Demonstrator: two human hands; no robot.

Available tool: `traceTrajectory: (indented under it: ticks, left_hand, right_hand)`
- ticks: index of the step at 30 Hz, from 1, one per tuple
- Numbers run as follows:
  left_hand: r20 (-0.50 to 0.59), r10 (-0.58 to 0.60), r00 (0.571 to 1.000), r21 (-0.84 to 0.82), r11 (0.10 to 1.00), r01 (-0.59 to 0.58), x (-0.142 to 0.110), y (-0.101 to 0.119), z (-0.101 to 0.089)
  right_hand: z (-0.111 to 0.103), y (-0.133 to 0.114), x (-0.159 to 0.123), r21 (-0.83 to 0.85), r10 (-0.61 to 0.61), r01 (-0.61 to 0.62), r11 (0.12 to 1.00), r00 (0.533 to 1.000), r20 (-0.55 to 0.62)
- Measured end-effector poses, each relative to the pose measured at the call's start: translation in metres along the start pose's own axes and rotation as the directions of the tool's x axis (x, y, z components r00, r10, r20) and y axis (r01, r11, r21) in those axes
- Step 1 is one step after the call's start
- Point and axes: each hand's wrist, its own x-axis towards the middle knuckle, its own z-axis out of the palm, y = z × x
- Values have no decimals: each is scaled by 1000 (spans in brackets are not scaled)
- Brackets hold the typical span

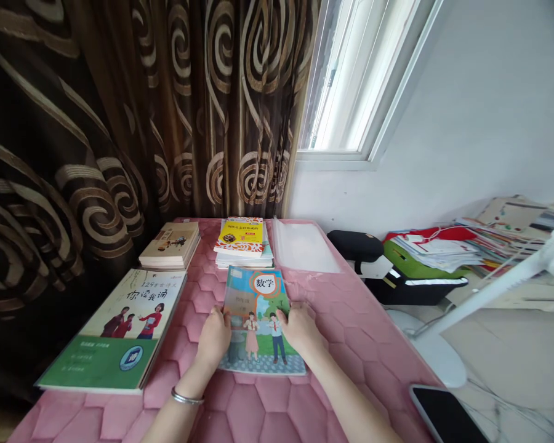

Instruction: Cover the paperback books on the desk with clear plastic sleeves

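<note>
Both hands on the blue-and-green paper-covered schoolbook [255,317], one at each side!
It lies cover up between them on the pink quilted, hexagon-patterned table cover [253,409]; the left hand [215,335] has its left edge, thumb against the cover, fingers curled at the side, and the right hand [301,326] matches at the right edge, thumb on top, so it's a pinch from both sides, with the fingertips underneath hidden. Just beyond the far edge, a stack topped by a yellow book with an orange-patterned border [244,234]; to its right, flat translucent plastic sheets [305,246]. Over on the left, large green-and-white books [115,329], a small tan stack [170,243] beyond them. Near right corner: a black-screened, pale-rimmed device [447,418].
</note>
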Motion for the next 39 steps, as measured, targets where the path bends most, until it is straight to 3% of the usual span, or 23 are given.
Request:
traceTrajectory:
  ticks: [2,5,7,9,12,15,19,22,27,30,35,39]
  left_hand:
    - [-12,44,999,-69,997,-45,-2,0,0]
    - [-64,104,992,-299,947,-119,-4,-1,1]
    - [-107,87,990,-463,877,-127,-4,-2,1]
    - [-87,-3,996,-617,785,-52,-2,-2,0]
    - [66,-121,991,-765,631,128,2,-2,-4]
    - [258,-106,960,-811,516,275,5,-3,-10]
    - [511,-39,858,-818,282,500,5,-2,-20]
    - [555,-3,832,-799,276,535,1,0,-24]
    - [328,53,943,-886,364,288,-5,9,-29]
    - [126,163,979,-912,407,50,-5,16,-35]
    - [-163,209,964,-802,540,-253,-11,17,-39]
    - [-213,249,945,-737,594,-323,-13,7,-28]
  right_hand:
    - [0,7,4,32,0,0,999,1000,15]
    - [0,19,10,143,-39,35,989,999,29]
    - [1,25,13,249,-79,74,966,997,10]
    - [1,28,14,361,-93,102,927,995,-43]
    - [-1,29,14,538,-75,88,839,996,-46]
    - [-5,28,11,726,-79,14,688,995,56]
    - [-10,25,5,886,-124,-102,452,977,176]
    - [-16,23,2,895,-138,-94,437,976,170]
    - [-36,20,-5,790,-125,144,596,988,-86]
    - [-48,20,-12,665,-173,327,672,942,-288]
    - [-46,23,-14,527,-235,469,709,861,-451]
    - [-28,26,-8,501,-263,507,702,838,-479]
